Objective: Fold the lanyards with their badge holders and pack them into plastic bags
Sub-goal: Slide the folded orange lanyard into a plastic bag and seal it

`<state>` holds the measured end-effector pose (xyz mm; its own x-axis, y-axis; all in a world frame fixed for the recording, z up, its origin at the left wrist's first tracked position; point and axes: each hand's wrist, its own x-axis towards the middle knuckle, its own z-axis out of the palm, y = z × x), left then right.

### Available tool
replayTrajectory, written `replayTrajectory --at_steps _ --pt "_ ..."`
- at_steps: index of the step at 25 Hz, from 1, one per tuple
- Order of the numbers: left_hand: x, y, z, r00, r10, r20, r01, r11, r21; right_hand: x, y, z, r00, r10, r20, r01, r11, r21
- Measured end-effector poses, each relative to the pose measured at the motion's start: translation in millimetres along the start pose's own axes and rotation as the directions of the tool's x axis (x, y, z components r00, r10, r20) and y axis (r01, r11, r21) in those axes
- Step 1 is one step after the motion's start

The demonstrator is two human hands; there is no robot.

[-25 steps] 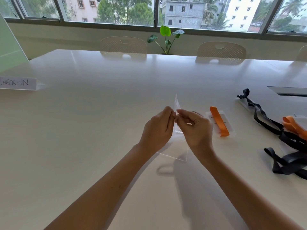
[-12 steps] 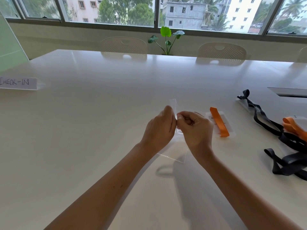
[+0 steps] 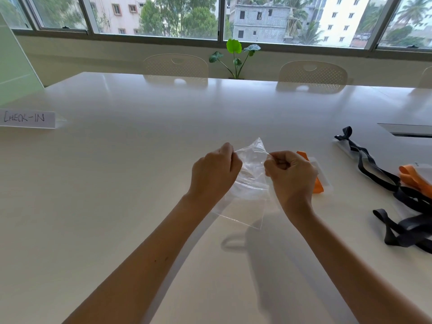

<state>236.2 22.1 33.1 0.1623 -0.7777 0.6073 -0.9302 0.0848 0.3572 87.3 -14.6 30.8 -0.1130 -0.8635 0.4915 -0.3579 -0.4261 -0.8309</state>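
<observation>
A clear plastic bag [image 3: 247,183] hangs between my two hands above the white table [image 3: 117,183]. My left hand [image 3: 214,171] pinches one side of its top edge and my right hand [image 3: 291,176] pinches the other, so the mouth is pulled apart. Just behind my right hand lies a folded orange lanyard on its badge holder [image 3: 323,175], partly hidden. At the right edge sit several loose black lanyards [image 3: 409,220], an orange lanyard [image 3: 413,178] and another badge holder [image 3: 346,148].
A white "CHECK-IN" sign [image 3: 27,119] stands at the far left. A recessed cable slot [image 3: 406,130] is at the right. Two chairs [image 3: 176,66] and a green plant [image 3: 235,56] stand beyond the far table edge.
My hands have moved apart, drawing the bag's top edges away from each other; the bag mouth, pinched together before, now spreads open.
</observation>
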Motion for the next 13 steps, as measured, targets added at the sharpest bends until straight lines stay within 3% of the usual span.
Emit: replayTrajectory --at_steps 6,10,12,13 --pt "3.8 -0.2 -9.7 0.999 -0.045 0.006 0.045 0.999 0.027 1.4 0.6 -2.6 0.995 -0.095 -0.007 0.094 0.993 -0.076" --pt "1.8 8.4 -7.4 0.996 0.033 -0.080 -0.048 0.979 -0.197 6.5 0.0 -5.9 0.999 -0.024 0.022 0.024 1.000 0.003" --pt "5.7 9.0 -1.9 0.994 -0.060 -0.088 0.024 0.931 -0.364 11.2 -2.8 -7.9 0.993 0.083 0.083 -0.094 0.985 0.144" --pt "10.4 8.4 1.2 0.987 -0.158 -0.020 0.133 0.888 -0.440 13.4 -5.7 -9.7 0.983 0.130 0.132 -0.160 0.956 0.245"
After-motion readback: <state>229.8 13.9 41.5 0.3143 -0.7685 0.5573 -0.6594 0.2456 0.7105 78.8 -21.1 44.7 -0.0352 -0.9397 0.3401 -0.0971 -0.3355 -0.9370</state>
